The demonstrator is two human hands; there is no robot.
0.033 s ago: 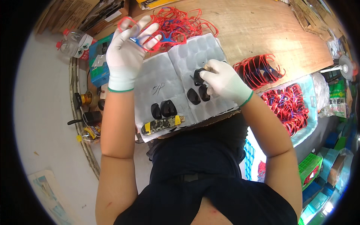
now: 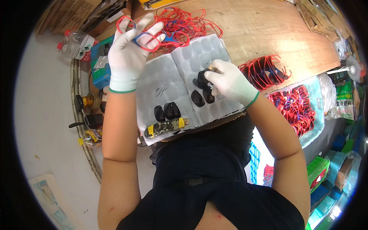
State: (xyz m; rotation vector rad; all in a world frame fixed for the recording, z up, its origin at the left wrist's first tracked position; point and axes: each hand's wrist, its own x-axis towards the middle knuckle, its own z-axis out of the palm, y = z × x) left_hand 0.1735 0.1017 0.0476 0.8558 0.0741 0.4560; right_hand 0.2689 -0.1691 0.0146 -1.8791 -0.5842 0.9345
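Your right grip (image 2: 227, 79) pinches a dark lens (image 2: 202, 78) at its fingertips, near the right edge of the grey sheet (image 2: 157, 76); your left grip (image 2: 128, 50), fingers spread, hooks red-and-blue eyewear (image 2: 136, 40) by the sheet's far-left corner.

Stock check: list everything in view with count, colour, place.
table: one, brown, top
loose frames: uncounted, red and blue, top centre
sunglasses: uncounted, red, table's right
frame basket: one, light blue, right
paper: uncounted sheets, grey, centre
lenses: at least five, dark, centre
tool: one, black and yellow, on paper
red-capped bottle: one, clear, left
containers: several, green and blue, lower right
held frame: one, red-blue, upper left
left hand: one, gloved white, upper left
right hand: one, gloved white, centre
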